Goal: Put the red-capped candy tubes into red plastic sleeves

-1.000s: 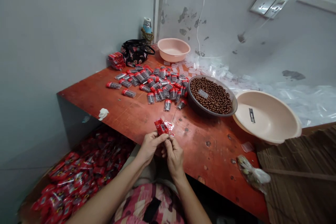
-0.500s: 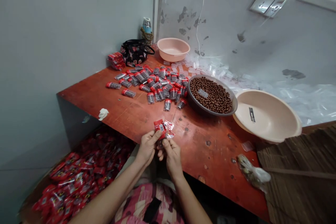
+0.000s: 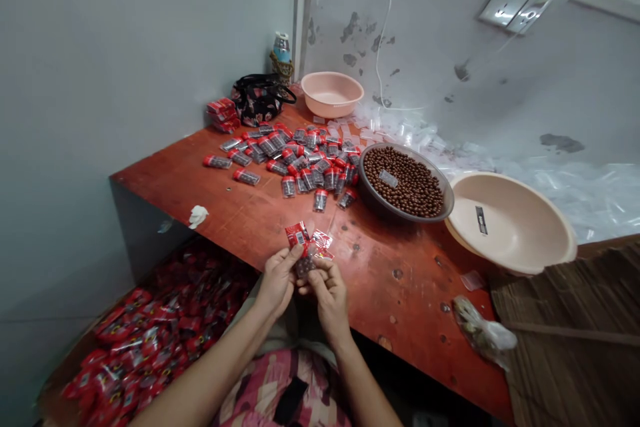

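**Pinching a clear ball-filled container (image 3: 304, 267) two-handed: light, slick, hold the walls**

Clock faces as seen in view. Container sits at the near table (image 3: 250, 213) edge, just above the lap. Left hand (image 3: 278, 281) clamps fingers and thumb at its 9 o'clock side, where the red barcoded wrapper (image 3: 298, 235) meets it. Right hand (image 3: 330, 293) has fingertips closed on it at 4 o'clock. Wrapper sticks out toward 11; clear red-printed film (image 3: 321, 240) toward 1. Can't tell whether the container is inside the wrapper or against it; fingers hide the join.

Handling, my read: low weight, walls thin but fairly stiff, could dent if squeezed. Wrapper and film look floppy and slippery, so poor lift points. Take opposite walls at 3 and 9, light pressure; loose film only to steer. Brown balls inside probably shift on tilt.

From the hands: red-capped tubes (image 3: 307, 179) at 12, grey bowl (image 3: 367, 199) of brown balls at 2, red wrapped packs (image 3: 145, 340) at 8.
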The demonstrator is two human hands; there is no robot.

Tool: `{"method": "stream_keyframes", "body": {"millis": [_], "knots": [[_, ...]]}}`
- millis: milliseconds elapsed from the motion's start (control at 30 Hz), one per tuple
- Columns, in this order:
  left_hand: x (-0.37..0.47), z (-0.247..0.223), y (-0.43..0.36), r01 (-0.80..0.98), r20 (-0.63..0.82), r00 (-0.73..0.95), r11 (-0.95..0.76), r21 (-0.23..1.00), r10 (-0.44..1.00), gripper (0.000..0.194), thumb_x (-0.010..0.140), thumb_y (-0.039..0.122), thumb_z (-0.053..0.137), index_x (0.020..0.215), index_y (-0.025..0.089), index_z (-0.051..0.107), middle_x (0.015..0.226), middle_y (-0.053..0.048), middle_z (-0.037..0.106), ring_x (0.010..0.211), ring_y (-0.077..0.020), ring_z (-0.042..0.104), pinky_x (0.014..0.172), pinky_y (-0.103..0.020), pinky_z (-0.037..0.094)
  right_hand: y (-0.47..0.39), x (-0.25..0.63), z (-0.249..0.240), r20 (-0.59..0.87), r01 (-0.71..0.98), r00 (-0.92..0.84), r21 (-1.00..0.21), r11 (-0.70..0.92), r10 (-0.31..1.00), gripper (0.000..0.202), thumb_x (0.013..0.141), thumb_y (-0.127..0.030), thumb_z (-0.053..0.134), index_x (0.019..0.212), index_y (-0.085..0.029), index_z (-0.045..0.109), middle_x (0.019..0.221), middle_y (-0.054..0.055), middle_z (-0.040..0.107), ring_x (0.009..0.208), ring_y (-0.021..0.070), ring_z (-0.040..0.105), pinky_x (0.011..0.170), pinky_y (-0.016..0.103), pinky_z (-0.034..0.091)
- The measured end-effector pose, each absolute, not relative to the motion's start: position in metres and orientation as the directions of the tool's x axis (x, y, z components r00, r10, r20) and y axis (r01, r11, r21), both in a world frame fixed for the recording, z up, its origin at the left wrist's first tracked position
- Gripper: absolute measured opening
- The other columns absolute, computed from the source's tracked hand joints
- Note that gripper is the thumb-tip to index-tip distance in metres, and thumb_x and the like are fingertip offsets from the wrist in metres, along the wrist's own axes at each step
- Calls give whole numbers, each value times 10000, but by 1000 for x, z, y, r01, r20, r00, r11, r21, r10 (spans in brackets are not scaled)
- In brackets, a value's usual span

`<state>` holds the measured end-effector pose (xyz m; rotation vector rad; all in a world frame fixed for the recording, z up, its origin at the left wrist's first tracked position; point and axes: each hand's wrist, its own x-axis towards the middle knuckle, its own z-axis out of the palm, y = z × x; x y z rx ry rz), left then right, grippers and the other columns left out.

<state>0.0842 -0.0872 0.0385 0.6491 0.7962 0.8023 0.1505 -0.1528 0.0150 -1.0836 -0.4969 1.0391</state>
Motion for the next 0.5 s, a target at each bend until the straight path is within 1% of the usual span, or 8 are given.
{"method": "stream_keyframes", "body": {"millis": [67,200,367,500], "knots": [[85,37,-89,-364,-369,471,558,746,801,224,697,307,628,693,94,562,533,22,488,407,-46,399,357,-162,310,-153,150,15,-165,-454,492,-886,91,855,183,762,-280,591,892,-166,532,696,-5,626,560,99,602,548,216,508],[85,32,-98,-382,-374,490,580,720,787,202,689,270,644,725,78,592,571,12,501,443,-30,382,402,-148,314,-151,152,8,-228,-507,536,-857,94,813,193,717,-286,639,822,-161,536,624,-19,626,495,93,593,516,207,497],[80,29,-97,-398,-358,520,590,703,776,192,699,271,634,681,84,593,574,5,511,490,-55,421,463,-183,366,-143,157,-1,-307,-629,429,-777,37,850,233,657,-281,688,734,-163,503,544,-33,621,410,80,557,422,171,453],[67,31,-91,-382,-356,524,587,714,774,179,719,258,615,683,84,594,595,-13,544,502,-70,442,470,-206,374,-134,151,2,-279,-616,409,-787,37,869,221,649,-271,689,684,-165,498,525,-48,606,376,69,537,391,158,442]]}}
